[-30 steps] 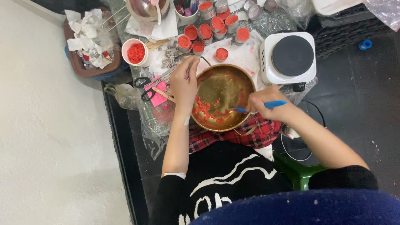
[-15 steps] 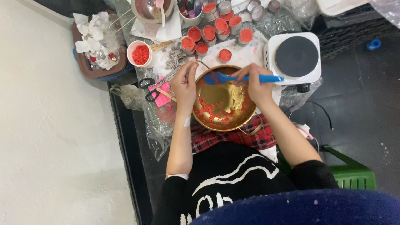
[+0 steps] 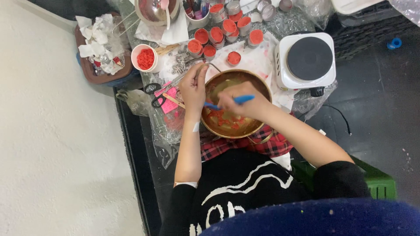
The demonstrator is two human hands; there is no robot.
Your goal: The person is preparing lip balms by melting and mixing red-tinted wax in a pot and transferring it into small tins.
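Brass pot point(image 3: 258, 83) — left hand point(image 3: 194, 87) grips its rim, right hand point(image 3: 238, 104) clenches a blue tool point(image 3: 238, 100), probably a spatula.

I see a plastic-covered table point(image 3: 164, 135) bearing a hotplate point(image 3: 306, 61), scissors point(image 3: 154, 94), red-filled tins point(image 3: 218, 32) and a brass pot point(image 3: 234, 81).

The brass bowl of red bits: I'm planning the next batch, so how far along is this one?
Done: several small round tins beyond the bowl already hold red fill. In hand: the left hand grips the rim of the round brass bowl while the right hand works a blue-handled tool inside it. Left: red chunks lie loose in the bowl, and a white cup of red pieces waits.
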